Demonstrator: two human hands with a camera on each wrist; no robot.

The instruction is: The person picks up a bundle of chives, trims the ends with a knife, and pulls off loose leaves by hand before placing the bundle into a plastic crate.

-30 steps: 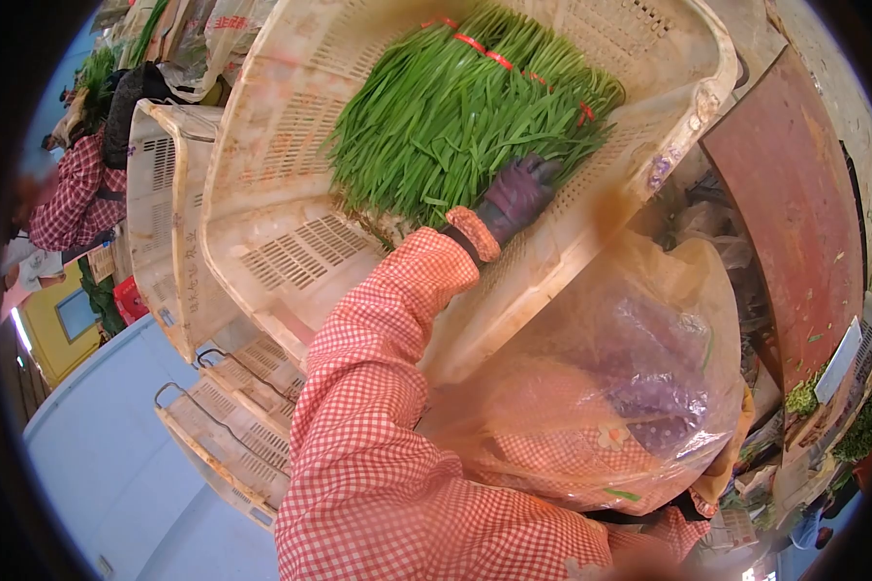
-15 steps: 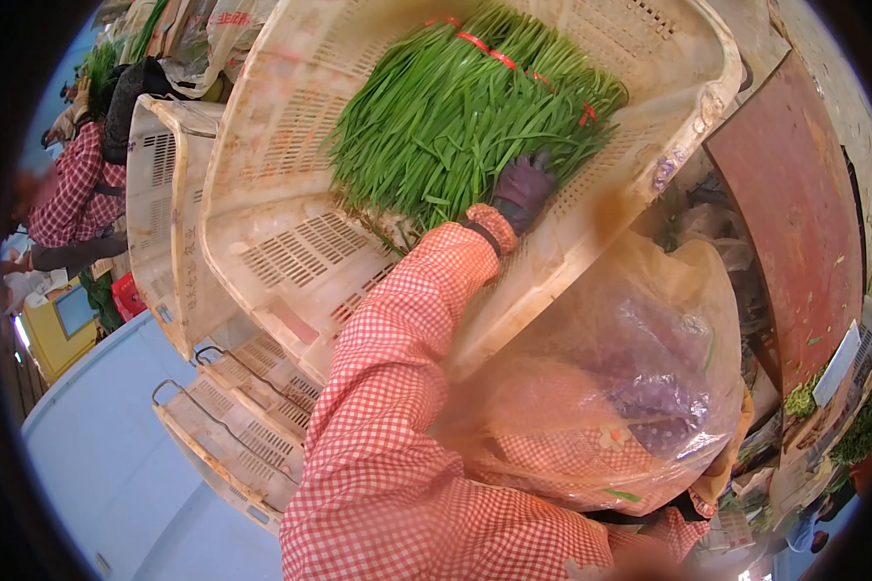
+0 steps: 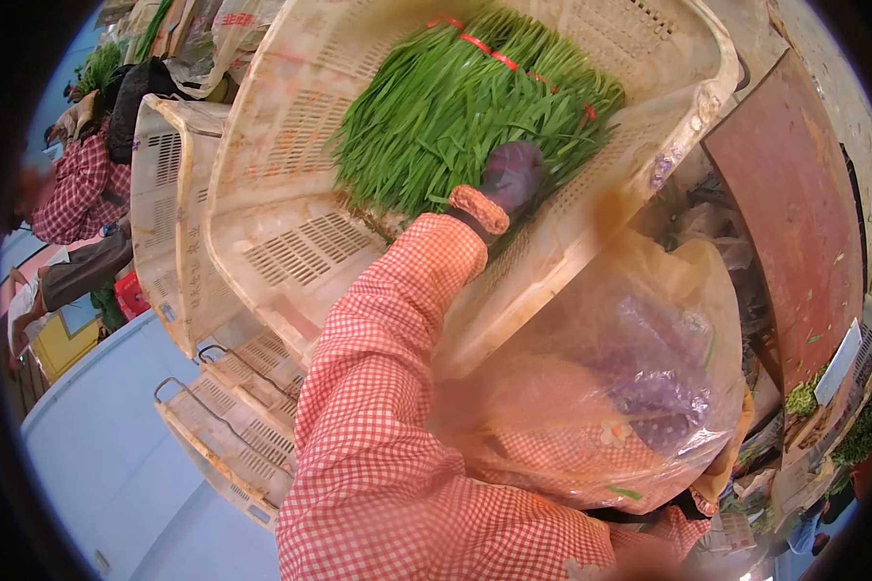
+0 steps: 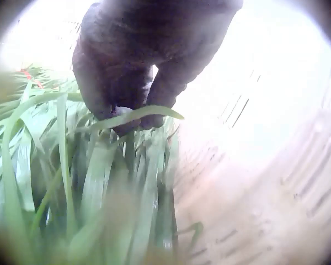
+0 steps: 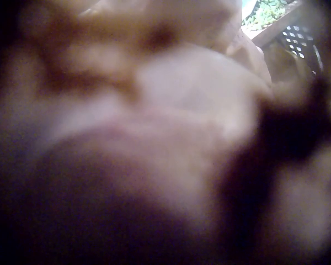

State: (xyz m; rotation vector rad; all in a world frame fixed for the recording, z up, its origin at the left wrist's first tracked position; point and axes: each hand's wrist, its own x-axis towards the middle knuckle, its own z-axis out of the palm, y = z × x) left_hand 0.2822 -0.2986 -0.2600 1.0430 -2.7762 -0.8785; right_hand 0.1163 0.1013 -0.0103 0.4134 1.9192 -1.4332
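Observation:
My left hand (image 3: 512,176), in a dark purple glove, is at the near right side of the garlic chives (image 3: 436,116). In the left wrist view its gloved fingers (image 4: 102,96) come together with the thumb and pinch chive leaves (image 4: 138,115); one leaf crosses the fingertips. Red bands (image 3: 484,48) tie the chives, which lie inside a large off-white plastic basket (image 3: 295,250). A checked sleeve covers the left arm. The right wrist view is mostly a dark blur, and the clear plastic bag (image 3: 601,358) lies by the right arm, so I cannot tell what the right hand holds.
Several more off-white crates (image 3: 233,426) stand on the left beside a pale blue surface (image 3: 116,426). A reddish-brown board (image 3: 794,213) curves along the right. Another person in a checked top (image 3: 82,189) is at the far left.
My left hand has gone from spread, bent fingers to closed fingertips, and has shifted slightly left and up over the chives. The person at far left has changed posture.

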